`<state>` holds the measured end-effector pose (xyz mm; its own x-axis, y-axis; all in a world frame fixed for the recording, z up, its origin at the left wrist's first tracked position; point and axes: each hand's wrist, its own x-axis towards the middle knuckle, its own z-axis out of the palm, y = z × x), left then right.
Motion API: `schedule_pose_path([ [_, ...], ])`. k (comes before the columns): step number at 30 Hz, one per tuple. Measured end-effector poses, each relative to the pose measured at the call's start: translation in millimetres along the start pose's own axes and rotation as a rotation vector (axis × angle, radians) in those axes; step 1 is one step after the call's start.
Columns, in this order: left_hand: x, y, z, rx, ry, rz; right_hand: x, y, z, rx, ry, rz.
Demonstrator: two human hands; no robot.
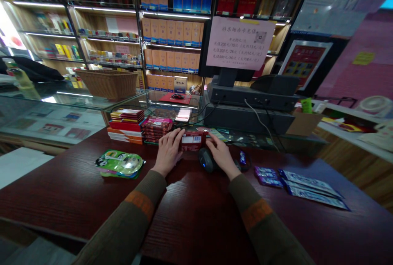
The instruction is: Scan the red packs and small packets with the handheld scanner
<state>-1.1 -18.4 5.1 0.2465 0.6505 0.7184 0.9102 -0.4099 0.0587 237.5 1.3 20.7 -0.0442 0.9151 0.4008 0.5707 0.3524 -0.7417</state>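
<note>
A dark red packet [193, 147] with a white barcode label stands between my two hands, its label side towards me. My left hand [168, 150] has its fingers bent against the packet's left end. At the right end, the fingers of my right hand [220, 153] press on it. Just in front of the right hand lies a black handheld scanner [206, 160] with a small blue light; the hand partly covers it. Left of my left hand are stacked brown-red packets [157, 130] and a pile of red, white and orange boxes [125, 127].
Green packaged items [120, 163] lie at left on the dark wooden desk [184, 216]. Purple snack packs [267, 176] and long blue sachets [313, 188] lie at right. Behind stand a monitor [227, 77] with a pink paper sign, a wicker basket [107, 82] and glass counters.
</note>
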Motion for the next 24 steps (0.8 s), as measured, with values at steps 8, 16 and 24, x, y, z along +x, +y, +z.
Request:
schedule_pose_path([
  [8, 0, 2, 2.5, -0.008, 0.015, 0.028, 7, 4, 3, 0.064, 0.009, -0.046],
  [16, 2, 1, 5.7, 0.026, 0.030, -0.108, 8, 2, 11, 0.285, 0.049, -0.004],
  [24, 3, 0, 13.1, -0.223, 0.022, -0.106, -1, -17, 10, 0.212, 0.179, 0.029],
])
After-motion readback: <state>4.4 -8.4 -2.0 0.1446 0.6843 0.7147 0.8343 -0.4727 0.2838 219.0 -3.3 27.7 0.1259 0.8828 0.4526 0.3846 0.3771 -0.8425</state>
